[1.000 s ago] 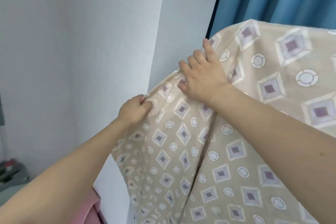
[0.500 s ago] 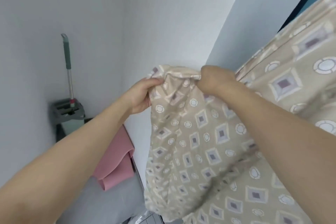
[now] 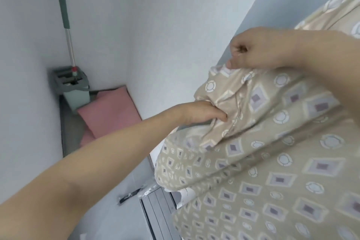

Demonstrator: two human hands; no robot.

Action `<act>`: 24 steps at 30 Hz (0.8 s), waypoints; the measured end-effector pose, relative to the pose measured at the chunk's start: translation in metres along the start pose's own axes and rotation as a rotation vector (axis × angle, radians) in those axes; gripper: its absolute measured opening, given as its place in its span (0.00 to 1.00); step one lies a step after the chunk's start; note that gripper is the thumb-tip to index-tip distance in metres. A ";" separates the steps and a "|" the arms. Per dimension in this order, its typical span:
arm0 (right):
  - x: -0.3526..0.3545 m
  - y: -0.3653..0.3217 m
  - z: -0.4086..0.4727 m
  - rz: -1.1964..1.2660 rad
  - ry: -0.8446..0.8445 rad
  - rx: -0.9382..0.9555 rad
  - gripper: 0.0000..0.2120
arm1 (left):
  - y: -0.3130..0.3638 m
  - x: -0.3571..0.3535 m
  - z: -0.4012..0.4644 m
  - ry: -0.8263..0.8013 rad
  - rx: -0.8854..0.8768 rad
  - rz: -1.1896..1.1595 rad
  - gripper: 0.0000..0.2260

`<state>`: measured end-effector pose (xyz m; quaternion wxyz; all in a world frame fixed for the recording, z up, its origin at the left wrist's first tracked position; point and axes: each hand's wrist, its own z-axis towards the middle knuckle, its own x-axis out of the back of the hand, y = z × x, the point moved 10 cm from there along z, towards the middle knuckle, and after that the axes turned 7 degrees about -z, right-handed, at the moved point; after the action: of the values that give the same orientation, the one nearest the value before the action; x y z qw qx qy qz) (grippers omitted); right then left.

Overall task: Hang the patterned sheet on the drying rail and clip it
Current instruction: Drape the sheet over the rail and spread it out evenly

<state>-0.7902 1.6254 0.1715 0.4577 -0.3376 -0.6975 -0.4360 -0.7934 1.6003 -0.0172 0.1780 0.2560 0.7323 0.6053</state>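
Up near the white wall, the patterned sheet [image 3: 272,142] hung in bunched beige folds printed with diamonds and circles, carrying no readable writing. At its upper edge the right hand [image 3: 253,48] was clenched, fingers curled over the hem. Just below, the left hand [image 3: 200,112] grasped a fold, thumb pressed into the cloth. Beyond the sheet, in the corner, stood a mop bucket [image 3: 75,87] beside a pink cushion [image 3: 111,113].

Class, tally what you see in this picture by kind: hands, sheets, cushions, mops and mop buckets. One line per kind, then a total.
Hands: 2, left hand and right hand
patterned sheet: 1
pink cushion: 1
mop: 1
mop bucket: 1
Total: 6
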 end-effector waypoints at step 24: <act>-0.112 -0.019 -0.019 -0.613 -0.600 -0.207 0.15 | -0.127 -0.028 0.000 0.117 -0.082 0.038 0.15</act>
<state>-0.7612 1.5926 0.0651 0.0482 -0.2707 -0.8200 -0.5021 -0.7906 1.5663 -0.1429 0.1336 0.2263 0.7113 0.6519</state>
